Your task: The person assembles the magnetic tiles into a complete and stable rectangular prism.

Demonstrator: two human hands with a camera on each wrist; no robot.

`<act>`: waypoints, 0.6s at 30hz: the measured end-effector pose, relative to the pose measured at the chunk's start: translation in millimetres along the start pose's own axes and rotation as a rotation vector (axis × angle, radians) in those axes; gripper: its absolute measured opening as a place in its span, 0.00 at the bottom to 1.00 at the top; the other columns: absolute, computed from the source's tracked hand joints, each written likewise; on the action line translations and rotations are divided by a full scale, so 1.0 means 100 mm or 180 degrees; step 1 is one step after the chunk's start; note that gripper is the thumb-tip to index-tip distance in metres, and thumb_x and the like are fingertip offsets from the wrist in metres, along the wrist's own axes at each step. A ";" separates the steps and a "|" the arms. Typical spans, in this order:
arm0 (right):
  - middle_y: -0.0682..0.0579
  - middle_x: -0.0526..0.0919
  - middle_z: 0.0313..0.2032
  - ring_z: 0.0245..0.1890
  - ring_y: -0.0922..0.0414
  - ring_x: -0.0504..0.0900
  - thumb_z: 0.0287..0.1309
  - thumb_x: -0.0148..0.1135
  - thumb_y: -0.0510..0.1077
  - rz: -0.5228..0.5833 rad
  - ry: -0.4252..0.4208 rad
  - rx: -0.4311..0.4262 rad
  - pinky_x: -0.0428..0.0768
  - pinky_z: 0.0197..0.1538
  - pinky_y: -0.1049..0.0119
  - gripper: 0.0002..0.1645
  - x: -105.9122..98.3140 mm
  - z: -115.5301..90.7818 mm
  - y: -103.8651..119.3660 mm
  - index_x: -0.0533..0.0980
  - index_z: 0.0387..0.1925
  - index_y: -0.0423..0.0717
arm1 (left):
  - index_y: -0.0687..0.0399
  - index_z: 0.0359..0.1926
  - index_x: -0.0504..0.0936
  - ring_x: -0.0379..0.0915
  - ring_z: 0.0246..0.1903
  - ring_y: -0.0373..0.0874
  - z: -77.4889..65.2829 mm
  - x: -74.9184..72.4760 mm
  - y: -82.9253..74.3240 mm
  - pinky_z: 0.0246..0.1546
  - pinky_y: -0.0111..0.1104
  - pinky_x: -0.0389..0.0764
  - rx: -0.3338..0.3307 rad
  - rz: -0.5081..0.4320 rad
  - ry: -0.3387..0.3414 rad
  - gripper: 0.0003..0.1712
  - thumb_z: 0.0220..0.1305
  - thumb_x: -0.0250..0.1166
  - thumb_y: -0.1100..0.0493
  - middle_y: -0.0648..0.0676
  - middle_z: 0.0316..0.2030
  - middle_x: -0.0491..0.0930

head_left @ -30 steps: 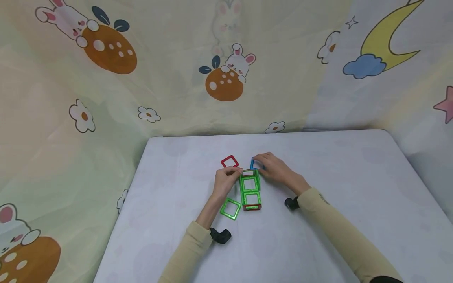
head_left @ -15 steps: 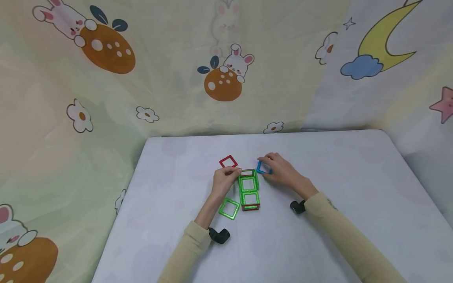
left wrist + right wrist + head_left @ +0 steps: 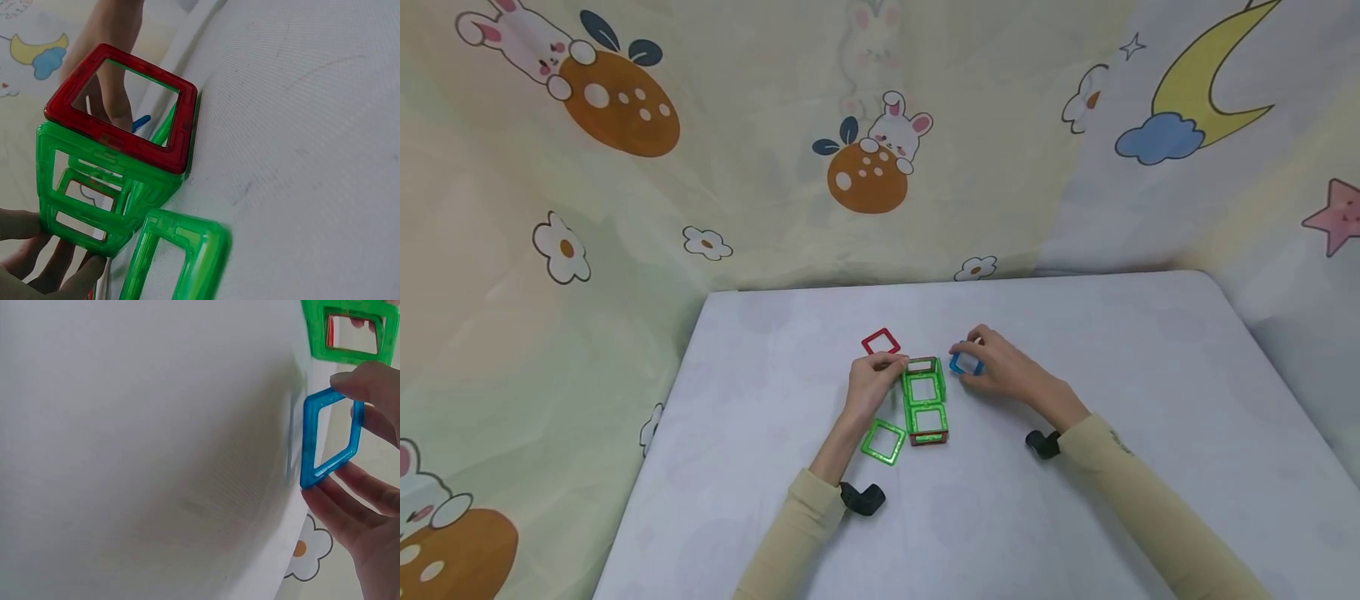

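Observation:
Square magnetic tiles form a small box-like structure [image 3: 925, 405], mostly green, with a red tile [image 3: 182, 125] across its near end. At its far left corner my left hand [image 3: 870, 387] grips the green frame between thumb and fingers. A blue square magnetic tile [image 3: 309, 437] is pinched by my right hand [image 3: 1011, 371], thumb on one edge and fingertips on the opposite one. In the right wrist view that tile stands tilted just over the table, apart from the structure; whether it touches the cloth I cannot tell.
A loose green tile [image 3: 877, 457] lies left of the structure's near end. Behind the left hand is a loose red tile [image 3: 874, 336]. The white-covered table [image 3: 1112, 350] ends at a printed cloth backdrop [image 3: 760, 167]. Black wrist cameras [image 3: 862, 498] sit under both wrists.
My right hand has drawn the blue tile rightward and slightly nearer, away from the structure's far end. The left hand stays at the structure's corner.

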State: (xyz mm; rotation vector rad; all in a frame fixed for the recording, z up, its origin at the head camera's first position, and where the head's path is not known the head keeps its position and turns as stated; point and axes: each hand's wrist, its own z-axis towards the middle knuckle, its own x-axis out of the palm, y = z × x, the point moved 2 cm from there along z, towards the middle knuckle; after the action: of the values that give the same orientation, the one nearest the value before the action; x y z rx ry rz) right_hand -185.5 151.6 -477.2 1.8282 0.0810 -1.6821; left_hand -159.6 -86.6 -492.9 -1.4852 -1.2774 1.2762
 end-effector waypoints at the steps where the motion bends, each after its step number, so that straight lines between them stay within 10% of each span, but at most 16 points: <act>1: 0.40 0.75 0.56 0.53 0.44 0.78 0.57 0.76 0.44 0.0056 0.0005 -0.0023 0.84 0.55 0.49 0.28 0.00 -0.02 0.00 0.81 0.59 0.51 | 0.58 0.42 0.91 0.76 0.45 0.42 0.00 0.00 0.00 0.44 0.29 0.77 0.0007 0.0000 0.0003 0.11 0.67 0.70 0.54 0.53 0.43 0.87; 18: 0.48 0.73 0.50 0.49 0.50 0.79 0.47 0.80 0.37 0.0674 -0.0092 -0.0570 0.84 0.54 0.52 0.26 -0.01 -0.29 0.11 0.76 0.47 0.47 | 0.58 0.43 0.91 0.77 0.42 0.40 0.01 -0.01 0.01 0.42 0.27 0.78 -0.0016 -0.0021 0.0023 0.12 0.67 0.70 0.54 0.53 0.43 0.87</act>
State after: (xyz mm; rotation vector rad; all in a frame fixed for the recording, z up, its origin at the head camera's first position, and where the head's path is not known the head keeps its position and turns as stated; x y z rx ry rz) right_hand -155.1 157.3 -473.1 1.6196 0.0240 -1.5032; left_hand -160.4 -88.1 -494.0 -1.4868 -1.2806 1.2631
